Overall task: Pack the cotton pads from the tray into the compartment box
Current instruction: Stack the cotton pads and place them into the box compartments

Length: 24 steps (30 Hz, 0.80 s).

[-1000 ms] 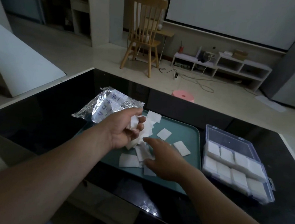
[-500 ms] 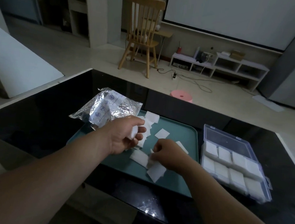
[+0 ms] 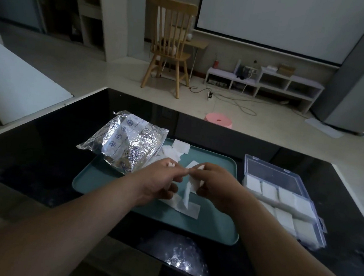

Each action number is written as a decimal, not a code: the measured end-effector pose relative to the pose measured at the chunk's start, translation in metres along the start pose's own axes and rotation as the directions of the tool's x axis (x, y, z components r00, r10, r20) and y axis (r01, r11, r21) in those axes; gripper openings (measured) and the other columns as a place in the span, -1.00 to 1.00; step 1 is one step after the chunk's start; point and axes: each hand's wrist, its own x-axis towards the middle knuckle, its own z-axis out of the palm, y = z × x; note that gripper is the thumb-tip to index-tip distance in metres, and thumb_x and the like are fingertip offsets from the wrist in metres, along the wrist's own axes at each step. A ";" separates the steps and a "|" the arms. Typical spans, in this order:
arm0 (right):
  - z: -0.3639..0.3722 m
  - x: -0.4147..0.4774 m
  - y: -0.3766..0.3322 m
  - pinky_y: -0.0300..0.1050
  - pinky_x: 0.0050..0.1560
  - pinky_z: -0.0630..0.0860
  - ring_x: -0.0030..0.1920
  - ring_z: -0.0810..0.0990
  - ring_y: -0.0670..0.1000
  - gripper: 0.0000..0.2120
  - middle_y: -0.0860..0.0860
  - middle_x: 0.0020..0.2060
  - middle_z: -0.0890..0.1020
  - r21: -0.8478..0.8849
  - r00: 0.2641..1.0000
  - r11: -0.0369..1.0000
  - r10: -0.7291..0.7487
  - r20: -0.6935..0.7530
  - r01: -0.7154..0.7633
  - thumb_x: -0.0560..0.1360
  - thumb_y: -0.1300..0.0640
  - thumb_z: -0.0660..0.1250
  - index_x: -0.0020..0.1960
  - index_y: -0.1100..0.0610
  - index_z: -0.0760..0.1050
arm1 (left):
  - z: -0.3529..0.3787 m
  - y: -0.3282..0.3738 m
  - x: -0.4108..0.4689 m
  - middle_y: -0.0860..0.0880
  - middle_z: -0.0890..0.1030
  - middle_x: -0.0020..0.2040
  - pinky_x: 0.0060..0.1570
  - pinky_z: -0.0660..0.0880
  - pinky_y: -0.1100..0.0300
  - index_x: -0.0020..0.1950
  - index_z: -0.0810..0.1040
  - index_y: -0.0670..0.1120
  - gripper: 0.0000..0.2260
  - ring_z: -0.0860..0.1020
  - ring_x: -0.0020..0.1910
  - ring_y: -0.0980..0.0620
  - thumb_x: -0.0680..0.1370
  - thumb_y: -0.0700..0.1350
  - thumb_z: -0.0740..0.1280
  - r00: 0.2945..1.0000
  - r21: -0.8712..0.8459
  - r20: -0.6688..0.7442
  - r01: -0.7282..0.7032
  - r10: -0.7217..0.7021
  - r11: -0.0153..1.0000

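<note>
A teal tray (image 3: 99, 175) lies on the black table with white square cotton pads (image 3: 176, 151) scattered on it. Both hands meet above the tray's middle, fingertips touching. My left hand (image 3: 160, 179) is shut on a small stack of pads. My right hand (image 3: 214, 184) pinches one pad (image 3: 191, 183) that hangs down over more loose pads (image 3: 189, 209) at the tray's near side. The clear compartment box (image 3: 281, 195) lies open to the right of the tray, its compartments filled with white pads.
A crumpled silver foil bag (image 3: 124, 142) rests on the tray's far left corner. The table's far edge runs behind the tray. Beyond it on the floor stand a pink stool (image 3: 218, 120), a wooden chair (image 3: 170, 43) and a low white shelf (image 3: 266, 83).
My right hand lifted off the tray with a pad and rose to meet the left hand. The left hand stayed over the tray holding its pads.
</note>
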 end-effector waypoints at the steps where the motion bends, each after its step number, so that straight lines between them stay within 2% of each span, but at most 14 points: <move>1: 0.002 0.000 -0.001 -0.13 -0.21 0.51 -0.20 0.56 0.04 -0.78 0.14 -0.14 0.63 0.020 1.000 1.000 -0.005 0.012 0.005 0.62 0.19 0.41 0.18 0.32 0.60 | 0.002 -0.001 0.000 -0.13 0.54 0.05 -0.36 0.40 0.21 0.14 0.54 -0.08 -0.83 0.47 -0.25 0.00 0.60 -0.06 0.41 1.000 0.010 0.007 0.004 -0.004 1.000; 4: 0.006 -0.003 -0.005 -0.14 -0.23 0.47 -0.23 0.55 0.02 -0.76 0.12 -0.14 0.62 0.036 0.999 0.999 -0.022 0.031 0.020 0.66 0.13 0.35 0.18 0.29 0.60 | 0.005 -0.001 0.000 -0.14 0.52 -0.04 -0.39 0.28 0.23 0.10 0.49 -0.07 -0.88 0.40 -0.33 0.05 0.64 -0.04 0.32 0.990 -0.122 0.124 0.079 -0.064 0.989; 6: 0.008 -0.007 -0.010 -0.12 -0.22 0.48 -0.18 0.58 0.07 -0.80 0.17 -0.10 0.64 0.037 0.997 0.998 -0.060 0.052 0.058 0.66 0.15 0.33 0.15 0.28 0.58 | 0.003 0.002 0.000 -0.09 0.52 -0.17 -0.48 0.27 0.30 0.07 0.49 -0.07 -0.80 0.40 -0.34 0.05 0.66 0.06 0.26 0.964 -0.257 0.233 0.187 -0.127 0.948; 8: 0.007 -0.012 -0.017 -0.11 -0.17 0.49 -0.17 0.58 0.05 -0.88 0.13 -0.13 0.65 -0.016 0.987 0.990 -0.139 0.084 0.141 0.62 0.15 0.41 0.05 0.21 0.58 | 0.000 0.006 -0.001 -0.08 0.53 -0.20 -0.59 0.28 0.33 0.08 0.56 -0.09 -0.64 0.44 -0.34 0.04 0.65 0.20 0.24 0.932 -0.330 0.327 0.270 -0.158 0.905; 11: 0.006 -0.021 -0.024 -0.10 -0.17 0.50 -0.20 0.58 0.04 -0.83 0.08 -0.23 0.63 -0.148 0.952 0.950 -0.245 0.182 0.273 0.52 0.11 0.53 -0.08 0.18 0.60 | -0.003 0.008 -0.006 -0.11 0.54 -0.14 -0.62 0.26 0.36 0.15 0.59 -0.09 -0.49 0.44 -0.28 0.03 0.60 0.35 0.24 0.885 -0.309 0.443 0.297 -0.140 0.904; 13: 0.010 -0.026 -0.025 -0.12 -0.33 0.47 -0.27 0.57 0.10 -0.79 0.13 -0.27 0.62 -0.123 0.945 0.955 -0.240 0.221 0.271 0.49 0.13 0.56 -0.10 0.23 0.58 | -0.002 0.009 -0.012 -0.17 0.58 -0.08 -0.59 0.31 0.36 0.20 0.58 -0.09 -0.41 0.51 -0.22 -0.01 0.57 0.41 0.22 0.860 -0.274 0.495 0.288 -0.122 0.918; 15: 0.016 -0.028 -0.022 -0.14 -0.42 0.49 -0.35 0.60 0.08 -0.74 0.18 -0.30 0.64 -0.141 0.955 0.957 -0.225 0.193 0.254 0.48 0.14 0.58 -0.08 0.29 0.57 | 0.000 0.008 -0.014 -0.16 0.62 -0.10 -0.57 0.32 0.36 0.13 0.63 -0.08 -0.42 0.57 -0.20 -0.05 0.56 0.41 0.21 0.857 -0.257 0.506 0.256 -0.096 0.932; 17: 0.023 -0.029 -0.019 -0.08 -0.36 0.58 -0.31 0.65 0.04 -0.74 0.20 -0.21 0.70 -0.251 0.957 0.925 -0.260 0.129 0.285 0.48 0.11 0.58 -0.02 0.28 0.62 | 0.004 0.009 -0.017 -0.11 0.60 -0.14 -0.56 0.34 0.34 0.07 0.64 -0.05 -0.50 0.61 -0.18 -0.09 0.57 0.37 0.24 0.871 -0.266 0.485 0.231 -0.077 0.936; 19: 0.026 -0.028 -0.015 -0.13 -0.34 0.61 -0.22 0.67 -0.10 -0.79 0.00 -0.09 0.71 -0.311 0.941 0.888 -0.330 0.080 0.338 0.50 0.10 0.56 0.05 0.18 0.64 | 0.003 0.008 -0.016 -0.05 0.59 -0.19 -0.54 0.36 0.33 0.08 0.64 -0.03 -0.57 0.65 -0.20 -0.07 0.60 0.31 0.26 0.886 -0.311 0.460 0.218 -0.054 0.925; 21: 0.027 -0.026 -0.012 -0.26 -0.21 0.60 -0.04 0.65 -0.23 -0.77 -0.19 0.02 0.64 -0.297 0.921 0.874 -0.385 0.059 0.384 0.55 0.05 0.51 0.17 0.03 0.60 | -0.001 0.008 -0.013 -0.03 0.57 -0.22 -0.50 0.37 0.33 0.07 0.62 -0.06 -0.59 0.62 -0.26 0.01 0.60 0.28 0.29 0.896 -0.364 0.443 0.218 -0.038 0.906; 22: 0.025 -0.024 -0.011 -0.30 -0.09 0.56 0.04 0.63 -0.25 -0.75 -0.18 0.09 0.63 -0.259 0.919 0.885 -0.392 0.035 0.387 0.58 0.02 0.47 0.23 0.00 0.57 | -0.003 0.009 -0.011 -0.04 0.55 -0.20 -0.50 0.38 0.34 0.07 0.61 -0.06 -0.60 0.58 -0.25 0.03 0.59 0.28 0.33 0.902 -0.391 0.431 0.217 -0.030 0.894; 24: 0.018 -0.020 -0.012 -0.21 0.04 0.49 0.07 0.64 -0.17 -0.79 -0.09 0.08 0.67 -0.138 0.933 0.927 -0.357 -0.044 0.348 0.64 0.01 0.37 0.26 0.01 0.57 | -0.010 0.014 -0.006 -0.05 0.51 -0.19 -0.54 0.38 0.34 0.10 0.59 -0.05 -0.67 0.51 -0.27 0.04 0.59 0.21 0.37 0.931 -0.447 0.365 0.197 -0.023 0.873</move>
